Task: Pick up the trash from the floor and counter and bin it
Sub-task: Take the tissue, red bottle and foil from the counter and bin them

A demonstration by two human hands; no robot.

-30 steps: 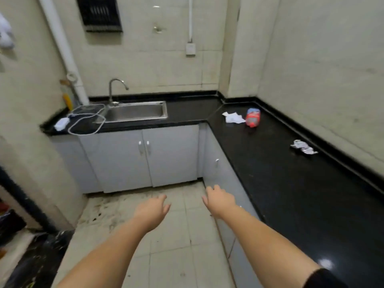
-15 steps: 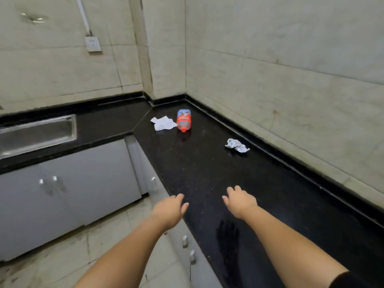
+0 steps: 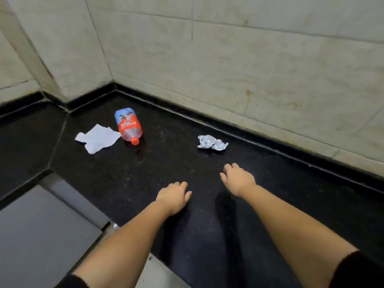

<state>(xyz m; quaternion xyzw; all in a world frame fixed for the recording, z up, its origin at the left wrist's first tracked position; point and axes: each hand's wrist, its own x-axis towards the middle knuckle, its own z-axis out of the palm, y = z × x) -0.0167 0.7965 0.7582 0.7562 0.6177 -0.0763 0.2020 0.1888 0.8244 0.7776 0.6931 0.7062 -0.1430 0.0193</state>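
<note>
A black speckled counter [image 3: 166,173] fills the middle of the view, glossy enough to mirror both forearms as dark shapes. It runs into a corner at about 11 o'clock, where a raised black lip meets pale, stained wall tiles [image 3: 259,65]. Grey cabinet fronts [image 3: 41,235] sit below the counter edge at 8 o'clock.

Three bits of trash lie on the counter. A plastic bottle [image 3: 128,126] with a red and blue label lies on its side at 11 o'clock, red cap pointing toward the person. A crumpled white paper [image 3: 97,138] lies just beside it, at its 9 o'clock. A ball of foil [image 3: 212,143] sits at 1 o'clock, near the back lip.

The left hand [image 3: 174,198] and the right hand [image 3: 238,179] hover palm-down over the counter, fingers loosely curled, holding nothing. The right hand is near the foil but apart from it.
</note>
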